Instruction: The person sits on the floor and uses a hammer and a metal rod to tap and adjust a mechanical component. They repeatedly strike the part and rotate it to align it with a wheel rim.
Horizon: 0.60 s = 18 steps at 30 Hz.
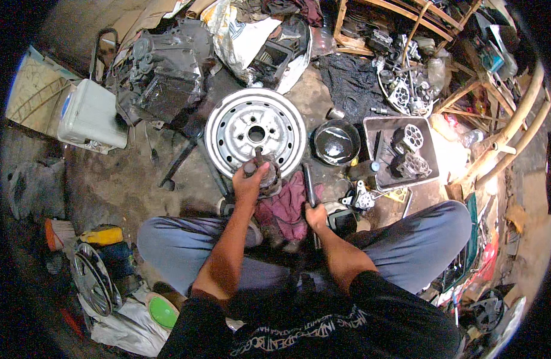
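My left hand (247,184) is closed round a rusty brown metal machine part (269,175) with a short shaft on top. That part stands at the near edge of a white steel wheel rim (221,137), covering some of it. To the right, my right hand (315,216) grips a dark metal bar (310,184) that points away from me. Between the hands a maroon rag (285,206) lies crumpled on the floor. The underside of the machine part is hidden.
A black bowl of dark liquid (336,142) and a grey tray (431,176) with metal parts stand right of the rim. Farther left are a greasy gearbox-like casting (174,72) and a pale plastic container (93,116). Wooden poles (502,149) rise at the right.
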{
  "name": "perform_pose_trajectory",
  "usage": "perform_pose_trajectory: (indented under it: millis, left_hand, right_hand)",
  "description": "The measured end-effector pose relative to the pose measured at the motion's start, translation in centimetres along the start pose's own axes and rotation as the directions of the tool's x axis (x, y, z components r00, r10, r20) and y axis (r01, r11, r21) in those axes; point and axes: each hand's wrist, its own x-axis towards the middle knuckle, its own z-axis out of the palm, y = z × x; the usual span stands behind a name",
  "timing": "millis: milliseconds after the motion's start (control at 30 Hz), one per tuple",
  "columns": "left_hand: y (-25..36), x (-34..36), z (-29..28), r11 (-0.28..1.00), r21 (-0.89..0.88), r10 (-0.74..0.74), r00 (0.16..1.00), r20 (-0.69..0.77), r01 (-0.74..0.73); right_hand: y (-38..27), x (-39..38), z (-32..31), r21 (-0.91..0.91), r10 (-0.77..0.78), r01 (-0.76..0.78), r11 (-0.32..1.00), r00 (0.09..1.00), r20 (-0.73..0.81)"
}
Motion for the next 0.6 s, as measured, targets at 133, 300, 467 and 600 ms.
perform_pose_trajectory:
  millis: [133,300,467,600]
  left_hand:
    - [-1.1,0.6,-1.1,0.999,0.036,-0.031,0.999,-0.012,0.031]
    - [-1.3,1.0,-3.0,0.994,0.092,-0.049,0.996,-0.081,0.057]
    - [-0.6,0.7,-2.8,0.996,0.039,-0.071,0.987,-0.146,0.077]
    - [-2.5,1.9,-2.4,0.997,0.068,-0.015,0.998,-0.067,0.019]
  right_hand:
    - [-1.5,2.1,1.2,0.164,-0.106,0.108,0.981,0.994,-0.019]
    - [-4.3,4.8,3.9,0.022,-0.131,0.135,0.991,0.982,-0.134]
    - [-9.5,7.4,2.4,0.095,-0.111,0.127,0.987,0.982,-0.152]
    - [-10.3,8.4,1.1,0.204,-0.165,0.180,0.962,0.982,-0.089]
